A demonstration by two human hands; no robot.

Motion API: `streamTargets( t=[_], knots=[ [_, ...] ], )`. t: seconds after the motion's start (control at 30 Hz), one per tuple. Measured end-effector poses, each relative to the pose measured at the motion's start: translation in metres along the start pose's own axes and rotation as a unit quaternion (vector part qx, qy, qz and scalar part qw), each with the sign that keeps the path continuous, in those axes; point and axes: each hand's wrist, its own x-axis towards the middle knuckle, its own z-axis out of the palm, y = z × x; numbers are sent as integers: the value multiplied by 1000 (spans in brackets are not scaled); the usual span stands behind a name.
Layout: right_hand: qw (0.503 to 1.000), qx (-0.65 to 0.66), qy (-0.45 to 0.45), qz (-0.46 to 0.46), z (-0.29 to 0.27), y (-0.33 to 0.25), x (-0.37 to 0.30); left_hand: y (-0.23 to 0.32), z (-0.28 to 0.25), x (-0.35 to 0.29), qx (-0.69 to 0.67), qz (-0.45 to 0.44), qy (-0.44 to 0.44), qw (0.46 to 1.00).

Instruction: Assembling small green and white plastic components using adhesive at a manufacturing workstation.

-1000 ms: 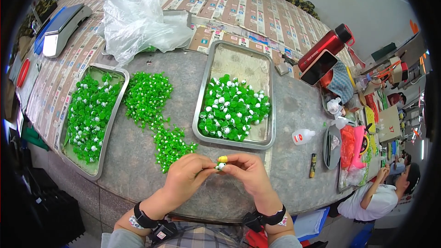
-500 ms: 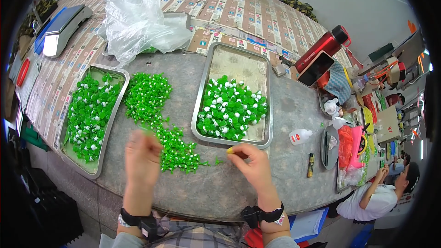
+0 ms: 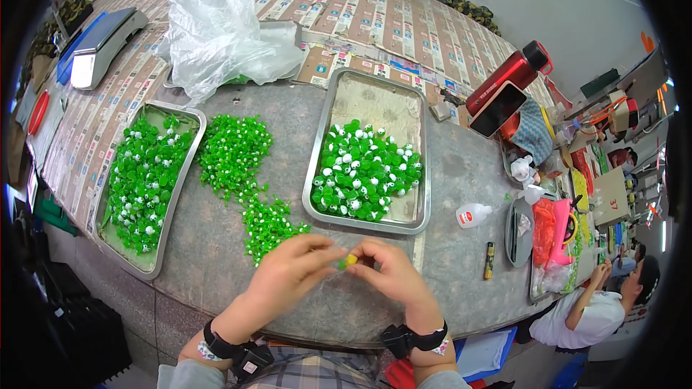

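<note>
My left hand [image 3: 292, 274] and my right hand [image 3: 393, 271] meet over the near part of the table. Between the right thumb and fingers is a small yellow piece [image 3: 352, 259]; its exact kind is too small to tell. At the left fingertips, touching or nearly touching the yellow, shows a small green piece [image 3: 342, 264]. Just beyond the left hand lies a loose pile of tiny green-and-white pieces [image 3: 270, 223]. It joins a larger heap [image 3: 234, 148] farther back. Past the right hand stands a metal tray [image 3: 425, 194] of green pieces with white, black-dotted balls.
Left stands another metal tray [image 3: 168, 223] of similar pieces. A plastic bag [image 3: 216, 36] covers a tray behind. To the right are a white bottle [image 3: 472, 215], a marker-like tube [image 3: 489, 261], a phone [image 3: 497, 109], a red flask [image 3: 504, 79] and a seated person [image 3: 587, 313].
My left hand has moved right and nearer, from above the pile to my right hand. The right hand has drawn slightly nearer, with the yellow piece still at its fingertips.
</note>
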Motion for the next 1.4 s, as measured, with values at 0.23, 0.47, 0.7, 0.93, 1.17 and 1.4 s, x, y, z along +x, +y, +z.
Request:
streamTargets(
  t=[0.23,0.47,0.7,0.93,1.17,1.4],
  knots=[
    [971,231,51,-12,-10,1,-7,8,5,-1,15,39,-2,999],
    [698,35,713,-65,-97,58,-46,-1,10,-8,-428,-257,39,865],
    [870,-52,461,165,-107,119,-38,-13,7,-11,-518,-298,43,800],
    [832,256,491,-44,-59,6,-24,-18,8,-10,-585,-337,27,738],
    [884,131,435,-112,-19,-41,-16,-22,8,-10,-658,-312,14,685],
    [865,105,470,-142,3,-42,-9,-22,8,-10,-666,-315,17,676]
  ],
)
